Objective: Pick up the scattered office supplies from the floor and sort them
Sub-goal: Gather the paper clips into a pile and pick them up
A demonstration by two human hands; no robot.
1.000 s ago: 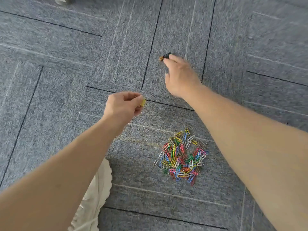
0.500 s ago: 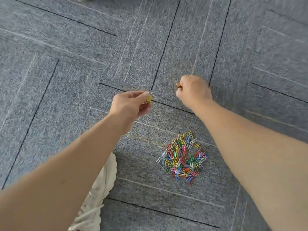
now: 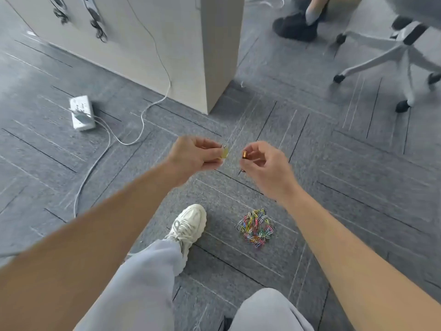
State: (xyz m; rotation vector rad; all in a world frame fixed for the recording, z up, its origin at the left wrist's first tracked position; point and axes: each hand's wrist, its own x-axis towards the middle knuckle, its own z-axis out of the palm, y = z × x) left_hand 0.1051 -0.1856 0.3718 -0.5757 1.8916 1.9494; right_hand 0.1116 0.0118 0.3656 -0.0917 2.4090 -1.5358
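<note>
Both hands lifted off carpet (image 3: 346, 182) | left hand (image 3: 193, 154) pinches yellow clip (image 3: 224, 152) at fingertips | right hand (image 3: 265, 168) pinches orange clip (image 3: 244, 154)

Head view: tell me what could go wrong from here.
1. The left hand only pinches the yellow clip, and the right hand the orange clip; either could slip and drop onto the carpet.
2. The paper clip pile lies near the white shoe; a step might scatter it.
</note>
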